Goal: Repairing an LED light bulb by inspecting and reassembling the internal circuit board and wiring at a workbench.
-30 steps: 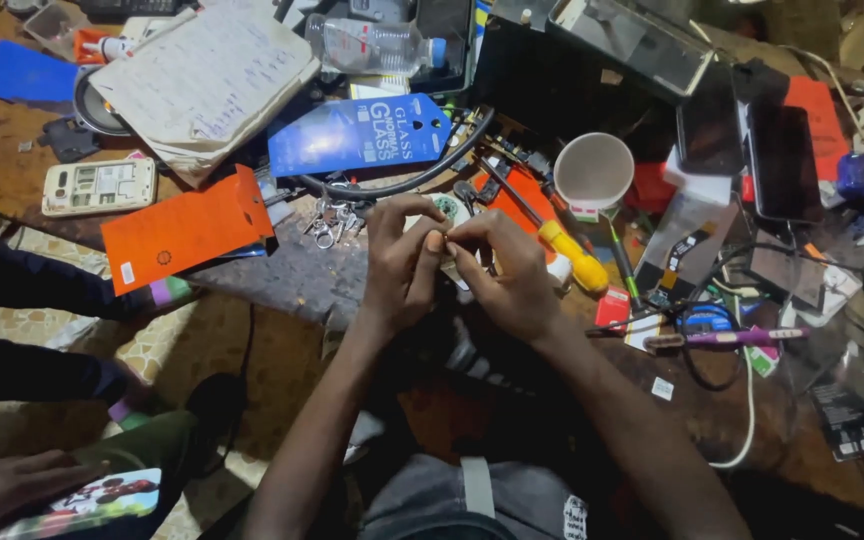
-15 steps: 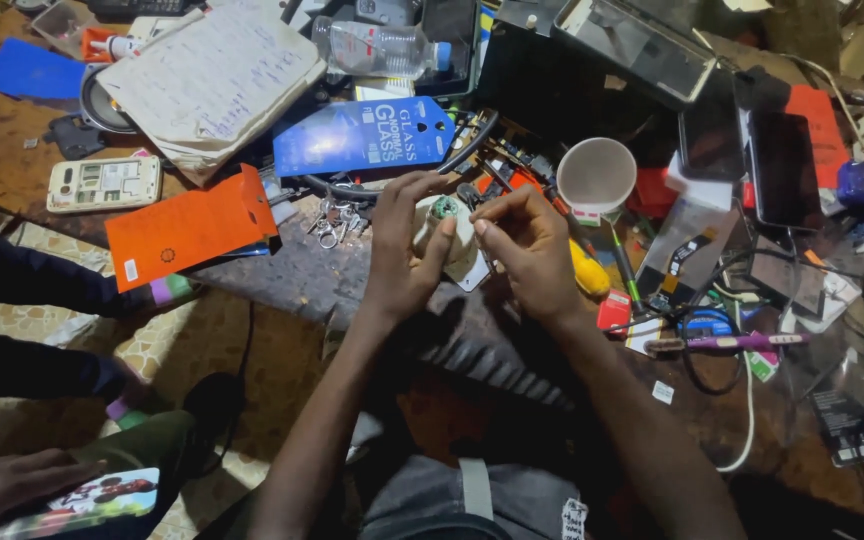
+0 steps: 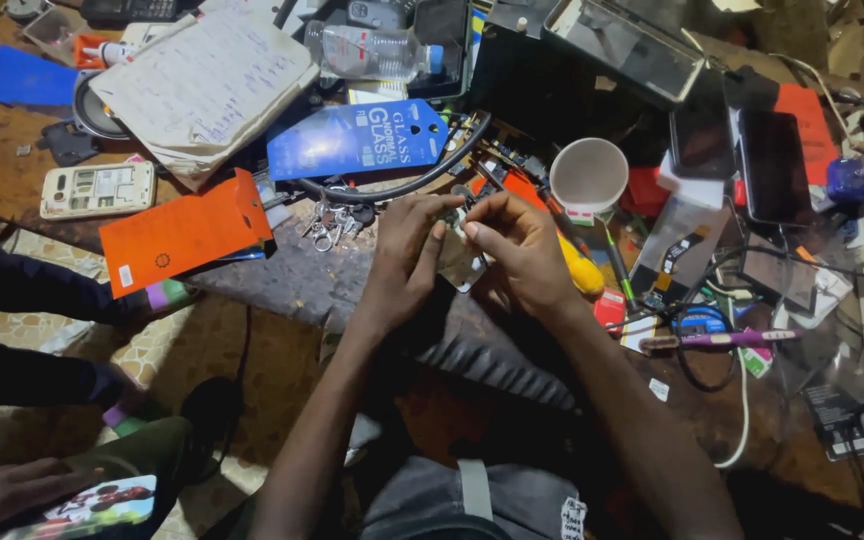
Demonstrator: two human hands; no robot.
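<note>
Whitish little phone part sits pinched between both your hands over the bench edge: left hand cradles it from below-left, right hand has fingertips pressed on its top end, equally close.

A single head-worn view is given, looking steeply down from above. Both forearms are seen reaching away from the lens toward a cluttered workbench, framed close, within arm's reach.
</note>
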